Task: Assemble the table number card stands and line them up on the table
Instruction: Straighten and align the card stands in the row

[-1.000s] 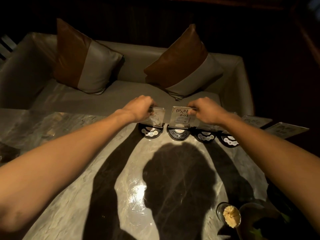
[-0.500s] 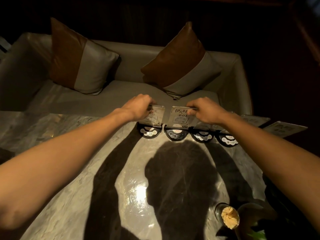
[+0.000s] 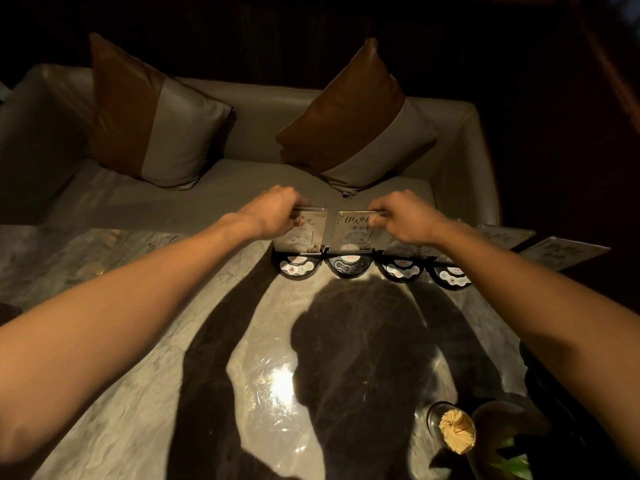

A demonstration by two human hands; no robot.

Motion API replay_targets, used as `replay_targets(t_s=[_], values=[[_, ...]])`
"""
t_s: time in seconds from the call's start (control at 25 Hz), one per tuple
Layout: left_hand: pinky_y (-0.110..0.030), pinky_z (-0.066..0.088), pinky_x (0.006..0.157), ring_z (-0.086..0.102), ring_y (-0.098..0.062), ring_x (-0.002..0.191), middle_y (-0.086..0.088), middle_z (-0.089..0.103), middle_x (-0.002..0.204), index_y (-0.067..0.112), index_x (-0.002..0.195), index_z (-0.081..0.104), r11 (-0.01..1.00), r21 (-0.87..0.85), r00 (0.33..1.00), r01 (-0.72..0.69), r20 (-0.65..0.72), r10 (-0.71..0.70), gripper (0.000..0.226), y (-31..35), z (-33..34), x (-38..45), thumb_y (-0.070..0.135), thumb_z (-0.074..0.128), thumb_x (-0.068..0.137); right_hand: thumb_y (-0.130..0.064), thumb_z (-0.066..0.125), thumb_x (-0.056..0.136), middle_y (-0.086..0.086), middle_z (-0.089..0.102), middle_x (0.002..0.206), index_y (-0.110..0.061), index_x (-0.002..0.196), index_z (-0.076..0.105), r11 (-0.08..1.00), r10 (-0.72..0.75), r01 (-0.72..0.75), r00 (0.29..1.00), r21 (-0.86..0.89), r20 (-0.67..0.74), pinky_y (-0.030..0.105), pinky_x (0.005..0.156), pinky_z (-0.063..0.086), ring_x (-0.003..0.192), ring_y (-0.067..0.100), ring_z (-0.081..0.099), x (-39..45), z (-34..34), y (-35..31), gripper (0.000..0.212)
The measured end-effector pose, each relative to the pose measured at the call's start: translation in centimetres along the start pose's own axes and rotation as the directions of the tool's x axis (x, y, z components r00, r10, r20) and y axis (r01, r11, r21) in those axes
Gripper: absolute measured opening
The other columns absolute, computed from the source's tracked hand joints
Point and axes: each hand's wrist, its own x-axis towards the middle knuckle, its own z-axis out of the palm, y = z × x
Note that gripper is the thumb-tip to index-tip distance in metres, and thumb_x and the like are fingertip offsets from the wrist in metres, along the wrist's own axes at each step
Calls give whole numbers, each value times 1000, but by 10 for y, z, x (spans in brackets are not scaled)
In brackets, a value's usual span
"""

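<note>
1. At the far edge of the marble table [image 3: 145, 358], four black half-round bases stand in a row, side by side and nearly touching.
2. The left hand [image 3: 273, 213] is closed on the top left corner of the left card [image 3: 303, 232], a clear plate with printed characters that stands upright in the first base [image 3: 298, 266].
3. The right hand [image 3: 403, 216] pinches the top right corner of the second card [image 3: 353, 230], which stands upright in the second base [image 3: 349, 265]; the characters on it read upside down from this view.
4. The two upright cards stand just beside each other with a narrow gap between their edges.
5. The third base [image 3: 400, 268] and the fourth base [image 3: 453, 274] sit to the right, partly under the right forearm; whether they carry cards cannot be told.
6. Two loose cards [image 3: 564, 249] lie flat further right, at the table's far right corner.
7. A glass of toothpicks [image 3: 456, 434] stands on the near right part of the table, beside a dark vessel with green leaves.
8. Beyond the table is a grey sofa [image 3: 242, 178] with two brown-and-grey cushions [image 3: 152, 112].
9. The shadow of the person's head and arms falls across the middle of the tabletop.
</note>
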Motion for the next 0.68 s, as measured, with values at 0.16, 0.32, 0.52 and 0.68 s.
replay_targets(t_s=[0.16, 0.32, 0.52, 0.68], values=[[-37, 53, 87, 68, -20, 99, -2, 75, 106, 19, 118, 70, 999, -37, 1000, 10, -29, -11, 26, -6, 4, -2, 15, 67, 92, -23, 61, 99, 3, 73, 109, -16, 117, 72, 1000, 13, -13, 1000, -10, -8, 29, 80, 46, 97, 19, 65, 1, 1, 0, 22], [-40, 54, 91, 68, -21, 102, -3, 75, 109, 20, 118, 69, 998, -54, 998, -10, -65, 6, 27, -6, 7, -6, 14, 67, 92, -23, 61, 99, 5, 73, 111, -15, 118, 71, 1000, 17, -17, 1000, -11, -1, 33, 84, 51, 100, 20, 65, 0, 0, -2, 22], [-37, 54, 89, 68, -19, 102, -2, 74, 107, 20, 113, 70, 998, -34, 998, -50, -31, 49, 21, -2, 6, -6, 14, 66, 93, -23, 61, 100, 5, 73, 109, -15, 116, 72, 1000, 21, -21, 1000, 0, -12, 30, 80, 47, 97, 20, 64, 0, 2, -2, 21], [-32, 51, 86, 68, -17, 103, -3, 74, 109, 18, 117, 70, 999, -40, 999, -33, -38, 32, 24, -3, 2, -1, 13, 66, 93, -23, 60, 100, 5, 73, 107, -16, 115, 72, 1000, 8, -8, 1000, -4, -14, 31, 79, 49, 97, 20, 66, -1, 3, -2, 20]])
